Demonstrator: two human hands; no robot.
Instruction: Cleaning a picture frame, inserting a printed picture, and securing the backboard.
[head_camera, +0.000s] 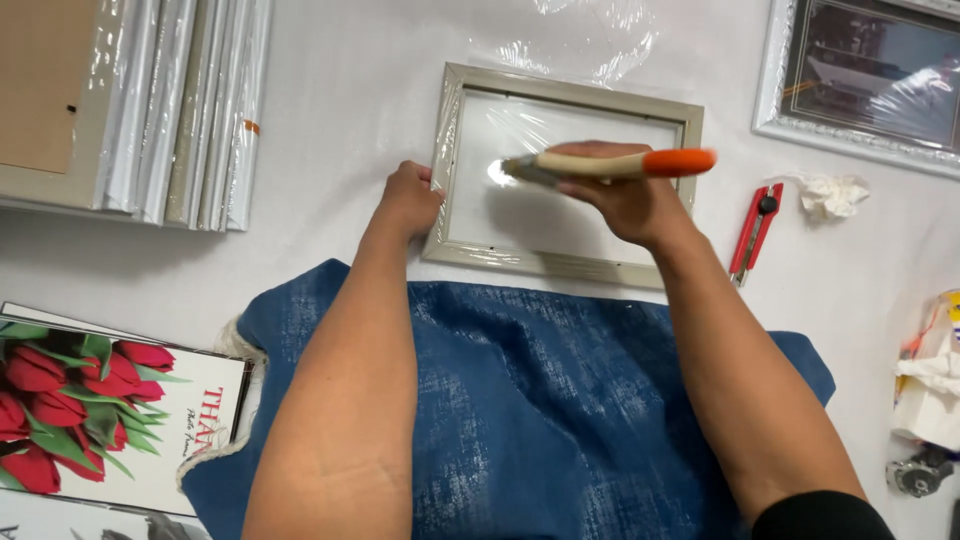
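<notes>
A small beige picture frame (570, 96) wrapped in clear plastic lies flat on the white surface. My left hand (408, 198) presses its left edge, fingers curled on the frame. My right hand (628, 196) hovers over the frame's glass, holding a tool (610, 164) with a pale wooden handle and orange end, held level and pointing left toward the middle of the glass. A blue cloth (540, 400) covers my lap under both forearms.
A red utility knife (754, 232) and crumpled tissue (832, 194) lie right of the frame. Stacked wrapped frames (180, 110) stand at the upper left, a silver ornate frame (860, 70) at the upper right. A tulip print (100, 410) lies at the lower left.
</notes>
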